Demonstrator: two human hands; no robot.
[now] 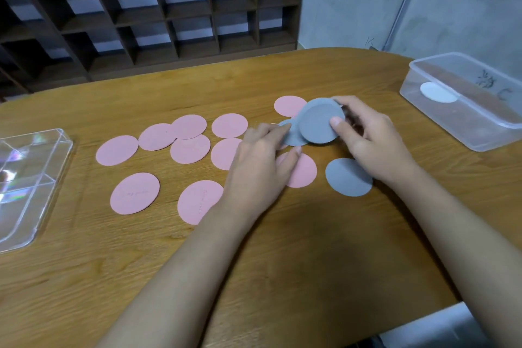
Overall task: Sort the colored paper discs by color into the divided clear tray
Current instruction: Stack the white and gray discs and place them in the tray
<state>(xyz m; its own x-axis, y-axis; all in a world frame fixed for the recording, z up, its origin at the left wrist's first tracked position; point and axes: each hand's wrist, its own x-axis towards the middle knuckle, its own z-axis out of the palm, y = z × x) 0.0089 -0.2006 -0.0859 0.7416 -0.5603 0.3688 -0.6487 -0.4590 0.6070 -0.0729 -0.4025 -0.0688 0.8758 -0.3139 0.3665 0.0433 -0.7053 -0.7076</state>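
Several pink paper discs lie spread over the wooden table. My right hand holds a small stack of grey discs tilted up above the table, thumb on the front face. My left hand pinches the edge of another grey disc just left of that stack, partly under it. One more grey disc lies flat beside my right wrist. A pink disc sits partly under my left hand. The divided clear tray rests at the table's left edge with nothing visible in it.
A clear plastic box stands at the far right of the table with a white disc inside. A dark wooden shelf unit rises behind the table. The table's near edge curves away at the lower right.
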